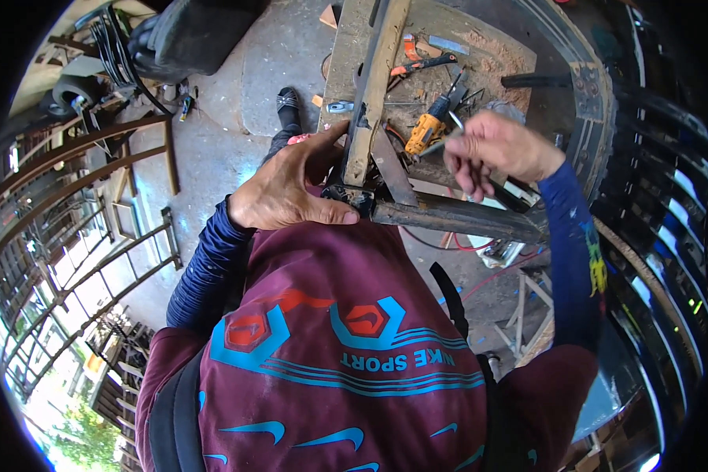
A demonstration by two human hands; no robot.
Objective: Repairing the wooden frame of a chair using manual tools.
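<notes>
My left hand [295, 185] grips the near-left corner of a dark wooden frame [448, 216], thumb over the joint and fingers round the far side. A lighter wooden bar [381, 86] runs away from that corner, with a flat metal strip [393, 169] slanting beside it. My right hand [495, 149] is raised above the frame's right part, its thumb and forefinger pinching a slim pale rod [456, 121] whose kind is unclear; the other fingers hang curled and a little blurred. Left of it lies a yellow and black power drill [427, 132], bit pointing away.
The bench [519, 51] carries sawdust, an orange and black hand tool [425, 64] and a small blue-grey tool [340, 106]. A curved dark wooden piece [594, 94] borders the right. Wooden frames [145, 157] stand at left. A red cable [495, 287] crosses the floor below the frame.
</notes>
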